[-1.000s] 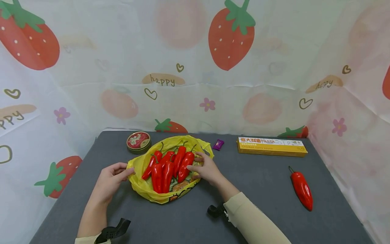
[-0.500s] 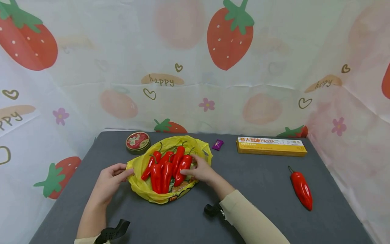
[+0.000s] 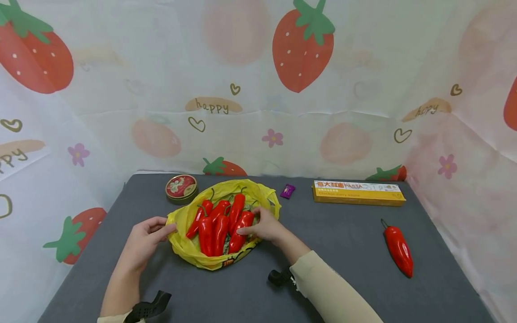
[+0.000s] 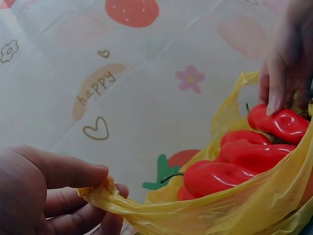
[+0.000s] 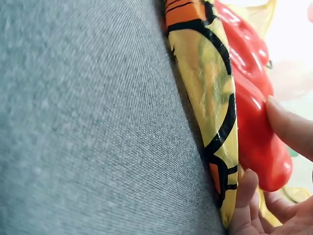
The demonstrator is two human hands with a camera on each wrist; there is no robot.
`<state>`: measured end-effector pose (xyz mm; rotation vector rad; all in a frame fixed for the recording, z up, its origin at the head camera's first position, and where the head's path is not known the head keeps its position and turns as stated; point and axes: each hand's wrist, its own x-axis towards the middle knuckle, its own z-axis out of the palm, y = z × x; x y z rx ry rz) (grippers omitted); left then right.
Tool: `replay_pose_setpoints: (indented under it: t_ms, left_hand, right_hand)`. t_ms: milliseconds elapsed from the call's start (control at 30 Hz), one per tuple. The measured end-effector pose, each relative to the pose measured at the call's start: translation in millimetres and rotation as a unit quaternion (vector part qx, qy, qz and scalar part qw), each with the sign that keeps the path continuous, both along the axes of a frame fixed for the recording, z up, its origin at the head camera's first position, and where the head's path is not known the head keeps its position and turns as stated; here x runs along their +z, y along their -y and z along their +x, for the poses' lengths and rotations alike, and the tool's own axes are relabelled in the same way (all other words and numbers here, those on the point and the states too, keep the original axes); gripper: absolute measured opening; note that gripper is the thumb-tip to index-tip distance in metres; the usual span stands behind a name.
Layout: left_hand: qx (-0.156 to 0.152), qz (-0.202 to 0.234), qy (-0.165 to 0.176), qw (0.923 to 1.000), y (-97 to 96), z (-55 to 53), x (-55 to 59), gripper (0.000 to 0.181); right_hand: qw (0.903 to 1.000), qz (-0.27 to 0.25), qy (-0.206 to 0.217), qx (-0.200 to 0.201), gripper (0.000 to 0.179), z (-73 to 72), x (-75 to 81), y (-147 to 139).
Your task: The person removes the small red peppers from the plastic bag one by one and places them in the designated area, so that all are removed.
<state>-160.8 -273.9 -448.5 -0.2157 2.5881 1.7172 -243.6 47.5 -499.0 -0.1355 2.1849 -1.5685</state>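
Observation:
A yellow plastic bag [image 3: 181,249] stands with its mouth wide on the grey table, several shiny red chili peppers [image 3: 206,235] lying inside. My left hand [image 3: 139,244] pinches the bag's left rim between thumb and fingers; the gathered plastic [image 4: 105,193] shows clearly in the left wrist view. Reaching in over the right rim, my right hand [image 3: 268,226] holds the rightmost red chili pepper [image 5: 261,152]. Its thumb [image 5: 288,122] presses the pepper's side, with the fingers round the other side and partly hidden in the head view.
Behind the bag sits a round red-lidded tin [image 3: 181,188]. A small purple wrapped candy [image 3: 287,191] lies to the bag's right, then a yellow pasta box [image 3: 358,194]. One more red chili pepper [image 3: 399,251] rests at far right. A strawberry-print cloth [image 3: 303,134] hangs behind the table.
My right hand has moved left and taken hold of the rightmost pepper, which has shifted a little left and toward me. The left hand keeps its grip on the bag rim.

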Motion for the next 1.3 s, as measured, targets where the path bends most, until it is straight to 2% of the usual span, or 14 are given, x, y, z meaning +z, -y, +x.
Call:
replay_pose_setpoints:
  t_ms: [133, 267, 500, 633, 867, 1067, 1300]
  left_hand:
    - [-0.002, -0.002, 0.002, 1.0000, 0.1, 0.2, 1.5, 0.042]
    - [-0.002, -0.008, 0.008, 0.9999, 1.6, 1.5, 2.0, 0.044]
    - [0.003, -0.005, 0.010, 0.9999, 7.0, 4.4, 0.7, 0.045]
    - [-0.004, -0.002, 0.003, 1.0000, 8.1, 3.1, 1.1, 0.046]
    - [-0.001, -0.002, 0.002, 1.0000, 7.0, 1.7, 3.7, 0.046]
    - [-0.005, 0.000, 0.000, 1.0000, 6.3, 1.2, 2.0, 0.047]
    - [-0.006, 0.000, 0.003, 1.0000, 4.8, -0.2, -0.3, 0.048]
  right_hand:
    - [0.9971, -0.067, 0.029, -0.021, 0.070, -0.6, 2.2, -4]
    - [0.9944, -0.096, 0.033, -0.028, 0.067, -4.5, 4.0, -8]
    - [0.9907, -0.130, 0.039, 0.009, 0.060, -12.0, 4.7, -17]
    - [0.9905, -0.129, 0.043, 0.022, 0.059, -11.8, 9.6, -24]
    - [0.9878, -0.119, 0.078, 0.064, 0.062, -6.3, 17.5, -33]
    - [0.9897, -0.107, 0.057, 0.076, 0.060, 3.7, 28.3, -44]
    - [0.9935, -0.089, 0.031, 0.063, 0.061, 14.6, 45.9, -66]
